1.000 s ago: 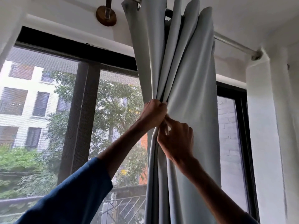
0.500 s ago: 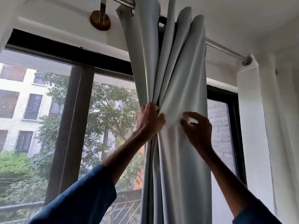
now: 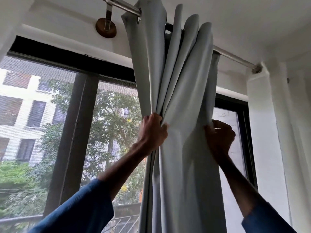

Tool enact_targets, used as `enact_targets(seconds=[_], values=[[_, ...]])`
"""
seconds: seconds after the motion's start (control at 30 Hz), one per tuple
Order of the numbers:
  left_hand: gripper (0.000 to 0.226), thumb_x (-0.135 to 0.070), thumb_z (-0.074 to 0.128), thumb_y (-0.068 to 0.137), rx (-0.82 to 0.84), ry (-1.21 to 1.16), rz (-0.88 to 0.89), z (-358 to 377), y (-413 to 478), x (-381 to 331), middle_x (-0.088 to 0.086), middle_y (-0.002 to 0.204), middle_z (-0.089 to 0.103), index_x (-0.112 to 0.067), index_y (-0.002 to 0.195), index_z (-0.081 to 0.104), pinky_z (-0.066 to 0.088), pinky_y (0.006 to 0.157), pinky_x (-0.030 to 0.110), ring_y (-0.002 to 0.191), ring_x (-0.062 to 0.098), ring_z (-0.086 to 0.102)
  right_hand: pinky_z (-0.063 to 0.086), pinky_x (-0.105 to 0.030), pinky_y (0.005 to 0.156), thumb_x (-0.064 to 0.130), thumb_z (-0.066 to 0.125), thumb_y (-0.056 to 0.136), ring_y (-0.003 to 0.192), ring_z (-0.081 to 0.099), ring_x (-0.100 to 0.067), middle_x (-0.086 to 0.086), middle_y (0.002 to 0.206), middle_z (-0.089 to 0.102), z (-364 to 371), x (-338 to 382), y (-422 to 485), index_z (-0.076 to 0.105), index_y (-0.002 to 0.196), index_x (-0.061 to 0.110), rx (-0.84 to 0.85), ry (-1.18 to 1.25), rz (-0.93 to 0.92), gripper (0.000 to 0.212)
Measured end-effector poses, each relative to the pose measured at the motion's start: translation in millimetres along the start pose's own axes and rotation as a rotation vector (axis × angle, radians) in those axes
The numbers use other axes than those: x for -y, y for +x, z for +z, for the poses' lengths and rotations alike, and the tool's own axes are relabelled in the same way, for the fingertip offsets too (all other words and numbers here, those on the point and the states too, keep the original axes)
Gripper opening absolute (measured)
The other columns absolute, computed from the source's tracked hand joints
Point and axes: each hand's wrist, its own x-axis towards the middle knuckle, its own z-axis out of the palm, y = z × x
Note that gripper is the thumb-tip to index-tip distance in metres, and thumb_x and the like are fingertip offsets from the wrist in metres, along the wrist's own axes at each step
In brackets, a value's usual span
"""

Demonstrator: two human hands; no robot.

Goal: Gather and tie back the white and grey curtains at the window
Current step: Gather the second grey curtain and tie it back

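A pale grey curtain (image 3: pixel 181 91) hangs in bunched folds from a steel rod (image 3: pixel 235 58) in front of the window. My left hand (image 3: pixel 152 131) grips the gathered left folds at about mid-height, fingers wrapped round the cloth. At the curtain's right edge my right hand (image 3: pixel 219 137) holds the outer fold, fingers curled over the fabric rim. Both arms reach upward in blue sleeves. A sheer white curtain (image 3: pixel 296 148) hangs at the far right against the wall. No tie-back is visible.
A dark window frame (image 3: pixel 74 140) with a mesh screen lies behind the curtain, with trees and a building outside. A round wooden rod bracket (image 3: pixel 106 30) is fixed to the wall at upper left. A white wall column (image 3: pixel 262 132) stands to the right.
My right hand has moved rightward from the curtain's middle to its right edge and taken hold of the outer fold. My left hand keeps its grip on the left folds.
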Motion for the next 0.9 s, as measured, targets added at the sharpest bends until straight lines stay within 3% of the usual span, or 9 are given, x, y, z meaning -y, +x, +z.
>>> enact_targets(seconds=[0.07,0.17,0.3,0.4,0.47,0.53,0.63,0.73,0.9], values=[[0.024,-0.025,0.065,0.093,-0.025,0.033,0.015,3.8,-2.7,-1.0,0.017,0.106,0.061,-0.003,0.102,0.062,0.042,0.079,0.036,0.103,0.032,0.053,0.039,-0.01,0.059,0.028,0.071,0.086,0.074,0.068,-0.018,-0.001,0.079,0.07,4.4,14.5,-14.4,0.076,0.089,0.016,0.032,0.01,-0.082,0.014],[0.018,-0.021,0.064,0.092,-0.035,0.05,0.054,3.7,-6.6,-3.9,0.02,0.096,0.061,-0.004,0.094,0.061,0.041,0.068,0.035,0.091,0.035,0.059,0.044,-0.031,0.061,0.031,0.059,0.09,0.073,0.062,-0.028,-0.006,0.075,0.062,20.2,44.1,-36.4,0.07,0.08,0.01,0.06,-0.086,-0.209,0.026],[0.026,-0.027,0.052,0.086,0.0,0.008,0.032,-8.7,-5.3,2.3,0.028,0.079,0.06,-0.008,0.068,0.05,0.036,0.056,0.044,0.074,0.046,0.057,0.029,-0.031,0.058,0.022,0.061,0.086,0.072,0.059,-0.034,-0.011,0.075,0.056,48.3,97.4,-77.9,0.063,0.074,0.006,0.099,-0.123,-0.444,0.02],[0.036,-0.034,0.038,0.078,-0.03,0.043,0.007,-22.3,-3.8,26.1,0.03,0.097,0.062,-0.009,0.082,0.063,0.048,0.074,0.047,0.091,0.044,0.061,0.035,-0.031,0.062,0.02,0.06,0.087,0.077,0.059,-0.032,-0.008,0.08,0.056,63.8,118.0,-100.6,0.066,0.08,0.012,0.145,-0.138,-0.567,0.012],[0.02,-0.032,0.046,0.082,-0.04,0.109,0.026,-32.2,-3.4,40.5,0.026,0.086,0.063,-0.018,0.07,0.054,0.046,0.062,0.045,0.087,0.046,0.062,0.034,-0.029,0.062,0.022,0.059,0.089,0.08,0.06,-0.029,-0.005,0.083,0.056,71.5,116.7,-100.9,0.066,0.08,0.013,0.15,-0.186,-0.59,0.014],[0.026,-0.029,0.061,0.086,-0.08,0.185,0.05,-34.8,0.5,44.0,0.021,0.074,0.062,-0.013,0.068,0.05,0.037,0.05,0.039,0.075,0.046,0.062,0.032,-0.029,0.059,0.027,0.057,0.093,0.079,0.061,-0.029,-0.004,0.084,0.056,70.3,109.2,-96.3,0.067,0.084,0.014,0.131,-0.218,-0.545,0.019],[0.013,-0.021,0.068,0.087,-0.108,0.266,0.108,-31.2,-4.6,31.3,0.019,0.077,0.064,-0.009,0.084,0.063,0.044,0.051,0.04,0.071,0.043,0.063,0.039,-0.032,0.058,0.019,0.059,0.09,0.077,0.063,-0.033,-0.007,0.086,0.06,58.5,90.5,-93.5,0.07,0.086,0.016,0.087,-0.107,-0.39,0.012],[0.007,-0.011,0.066,0.084,-0.114,0.288,0.17,-19.0,-15.5,16.3,0.022,0.08,0.064,-0.006,0.09,0.065,0.044,0.054,0.039,0.074,0.044,0.064,0.045,-0.033,0.07,0.019,0.059,0.09,0.085,0.065,-0.03,-0.006,0.091,0.066,45.4,74.7,-91.0,0.067,0.092,0.016,-0.002,0.027,-0.223,0.009],[0.01,-0.002,0.064,0.08,-0.065,0.377,0.159,-9.3,-21.7,-0.7,0.02,0.084,0.064,-0.007,0.088,0.062,0.035,0.056,0.035,0.078,0.042,0.065,0.049,-0.033,0.083,0.038,0.057,0.097,0.101,0.063,-0.026,-0.009,0.112,0.067,18.2,55.9,-70.2,0.059,0.117,0.01,0.224,0.255,0.172,0.035]])
